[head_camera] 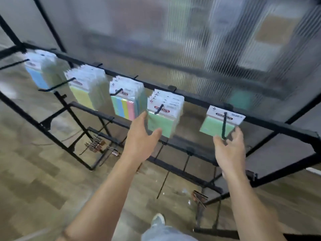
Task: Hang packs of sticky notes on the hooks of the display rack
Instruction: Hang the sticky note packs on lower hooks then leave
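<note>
Sticky-note pack with a green pad and a white header card hangs alone on the rightmost hook of the display rack; the black hook passes through the card and runs down across the front of the pad. The right hand is raised just below it, fingers apart and loosely straight at the pack's lower right corner, thumb under its bottom edge. Motion blur hides whether they touch the pack.

Just to the left, a thick stack of green packs fills the next hook. The left hand is spread around its near lower corner, fingers straight along the left side and thumb under the bottom edge, gripping nothing. Whether it touches the stack is unclear.

Further left on the same top bar hang three more stacks: one with multicoloured strips, one yellow and, farthest off, one pale blue.

Lower bars of the black rack carry thin hooks, some holding what look like metal clips. Behind the rack stands a ribbed translucent panel, and beneath it is a wood-patterned floor. At the near edge a light shoe and a pale trouser leg show.
</note>
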{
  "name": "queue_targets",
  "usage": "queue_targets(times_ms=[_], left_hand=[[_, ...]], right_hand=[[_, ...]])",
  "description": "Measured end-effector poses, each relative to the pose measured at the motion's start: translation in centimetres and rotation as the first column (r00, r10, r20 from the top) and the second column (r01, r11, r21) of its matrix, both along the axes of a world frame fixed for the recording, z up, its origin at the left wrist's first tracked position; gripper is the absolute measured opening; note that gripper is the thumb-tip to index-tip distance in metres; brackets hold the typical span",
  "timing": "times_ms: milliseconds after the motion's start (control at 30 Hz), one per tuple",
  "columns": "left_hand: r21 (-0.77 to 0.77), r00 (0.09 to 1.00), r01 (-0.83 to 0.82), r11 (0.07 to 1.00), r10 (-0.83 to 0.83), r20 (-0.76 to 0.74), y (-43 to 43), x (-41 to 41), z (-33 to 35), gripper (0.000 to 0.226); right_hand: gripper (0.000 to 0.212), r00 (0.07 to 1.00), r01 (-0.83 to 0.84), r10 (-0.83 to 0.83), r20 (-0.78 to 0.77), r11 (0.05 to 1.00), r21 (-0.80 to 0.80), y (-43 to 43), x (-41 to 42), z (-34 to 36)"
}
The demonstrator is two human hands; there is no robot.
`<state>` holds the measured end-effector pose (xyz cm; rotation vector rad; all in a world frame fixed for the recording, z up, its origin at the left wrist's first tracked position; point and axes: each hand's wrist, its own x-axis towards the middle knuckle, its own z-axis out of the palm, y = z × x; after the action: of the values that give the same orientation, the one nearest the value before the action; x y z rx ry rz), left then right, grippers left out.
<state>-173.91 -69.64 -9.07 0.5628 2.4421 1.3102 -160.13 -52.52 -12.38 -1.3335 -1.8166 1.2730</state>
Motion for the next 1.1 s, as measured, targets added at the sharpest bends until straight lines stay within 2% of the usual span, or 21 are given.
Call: queue_targets(times_ms=[67, 167, 300, 467, 567, 633, 767, 1000, 1100], left_hand=[[0.009, 1.000, 0.012, 1.000, -0.013, 0.017, 0.4, -1.4, 0.0, 0.057], [0.089, 0.997, -0.039, 0.995, 0.032, 0.074, 0.4, -2.9, -0.6, 0.028], [0.220, 0.971, -0.048, 0.974, -0.006, 0.239, 0.4, -4.2, -1.4, 0.019], [0.341, 0.954, 0.024, 0.940, -0.124, 0.275, 0.4, -5.1, -1.8, 0.029], [0.366, 0.911, 0.152, 0.918, -0.274, 0.307, 0.2, -5.1, -1.2, 0.015], [0.380, 0.880, 0.226, 0.897, -0.356, 0.315, -0.6, -4.9, -0.9, 0.020], [0.413, 0.854, 0.266, 0.871, -0.411, 0.319, -2.5, -4.5, -0.2, 0.017], [0.512, 0.798, 0.346, 0.787, -0.533, 0.280, -5.4, -3.0, 2.6, 0.018], [0.532, 0.789, 0.352, 0.770, -0.550, 0.273, -5.8, -2.0, 2.7, 0.019]], right_hand=[[0.052, 0.997, 0.078, -0.078, -0.027, 0.997, 0.016, 0.1, -1.1, -0.1], [0.023, 0.977, 0.209, -0.206, -0.064, 0.977, 0.047, 0.2, -2.1, -0.6], [0.005, 0.944, 0.289, -0.290, -0.159, 0.957, -0.028, -1.3, -2.9, -0.7], [0.002, 0.921, 0.369, -0.364, -0.137, 0.929, 0.013, -4.7, -2.5, 1.0], [0.014, 0.922, 0.368, -0.357, -0.151, 0.929, 0.046, -7.1, -1.7, 1.8], [0.012, 0.922, 0.364, -0.351, -0.163, 0.929, 0.062, -8.6, -1.3, 2.2], [0.008, 0.903, 0.384, -0.363, -0.231, 0.922, 0.052, -10.6, -0.8, 2.8], [0.008, 0.899, 0.425, -0.393, -0.194, 0.890, 0.167, -14.3, 1.4, 3.8], [0.009, 0.895, 0.423, -0.386, -0.226, 0.894, 0.148, -16.1, 2.5, 4.6]])
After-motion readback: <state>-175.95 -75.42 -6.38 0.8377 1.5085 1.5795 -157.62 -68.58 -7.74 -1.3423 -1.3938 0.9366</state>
